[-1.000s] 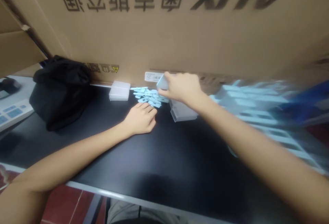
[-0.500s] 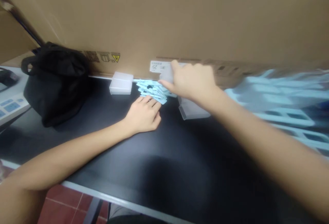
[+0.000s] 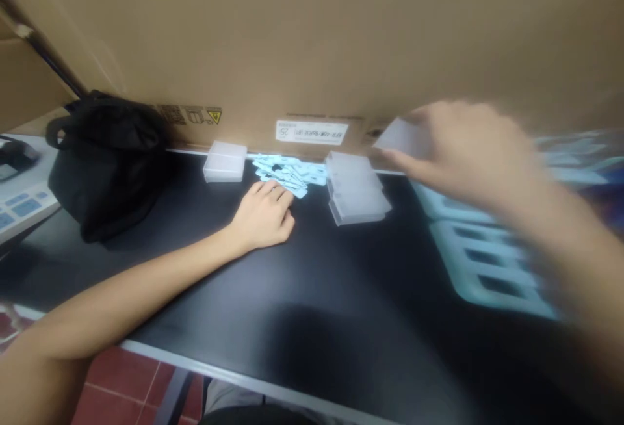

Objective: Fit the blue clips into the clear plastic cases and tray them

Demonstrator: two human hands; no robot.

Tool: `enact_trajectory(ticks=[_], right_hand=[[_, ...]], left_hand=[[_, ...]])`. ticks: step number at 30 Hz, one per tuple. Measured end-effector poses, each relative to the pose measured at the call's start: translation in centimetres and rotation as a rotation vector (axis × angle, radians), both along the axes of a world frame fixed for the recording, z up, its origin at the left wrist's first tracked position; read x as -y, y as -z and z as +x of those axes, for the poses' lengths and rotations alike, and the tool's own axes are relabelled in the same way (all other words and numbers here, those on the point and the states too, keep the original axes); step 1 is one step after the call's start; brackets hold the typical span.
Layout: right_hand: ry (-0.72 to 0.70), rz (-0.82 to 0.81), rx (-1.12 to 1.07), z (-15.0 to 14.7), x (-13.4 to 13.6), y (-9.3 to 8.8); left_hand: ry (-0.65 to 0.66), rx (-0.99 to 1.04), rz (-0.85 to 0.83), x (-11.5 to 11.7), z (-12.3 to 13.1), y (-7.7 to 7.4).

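Observation:
My left hand (image 3: 263, 214) rests on the black table (image 3: 302, 301), fingers curled loosely, fingertips touching a pile of small light-blue flat pieces (image 3: 287, 173). My right hand (image 3: 468, 152) is raised at the right, blurred by motion, pinching a small translucent plastic case (image 3: 402, 139). A stack of similar translucent cases (image 3: 355, 194) lies on the table between the hands. One more translucent case (image 3: 224, 162) sits left of the blue pile.
A large cardboard box (image 3: 341, 41) stands along the back of the table. A black bag (image 3: 107, 158) sits at the left. A light-blue compartment tray (image 3: 482, 262) lies at the right under my right arm. A grey keypad device (image 3: 19, 207) is at the far left.
My right hand has lifted away from the blue pile and swung to the right with a translucent case in it. My left hand has stayed put.

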State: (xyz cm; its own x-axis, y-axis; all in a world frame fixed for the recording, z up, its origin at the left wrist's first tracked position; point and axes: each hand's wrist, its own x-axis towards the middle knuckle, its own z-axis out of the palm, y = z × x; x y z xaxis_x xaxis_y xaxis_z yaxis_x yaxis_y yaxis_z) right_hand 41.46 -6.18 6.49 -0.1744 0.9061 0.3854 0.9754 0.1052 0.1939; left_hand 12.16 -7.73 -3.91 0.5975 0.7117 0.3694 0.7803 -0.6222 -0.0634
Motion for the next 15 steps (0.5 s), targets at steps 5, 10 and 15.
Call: enact_trajectory(ticks=[5,10,15], right_hand=[[-0.036,-0.048,0.012,1.1,0.1,1.3],[-0.181,-0.046,-0.088,1.4,-2.2,2.1],[-0.288,-0.046,-0.157,1.9,-5.4,3.4]], left_hand=[[-0.013,0.029,-0.009,-0.1,-0.1,0.1],[0.0,0.023,-0.006,0.1,0.0,-0.1],[0.08,-0.05,0.025,-0.8,1.1,-0.4]])
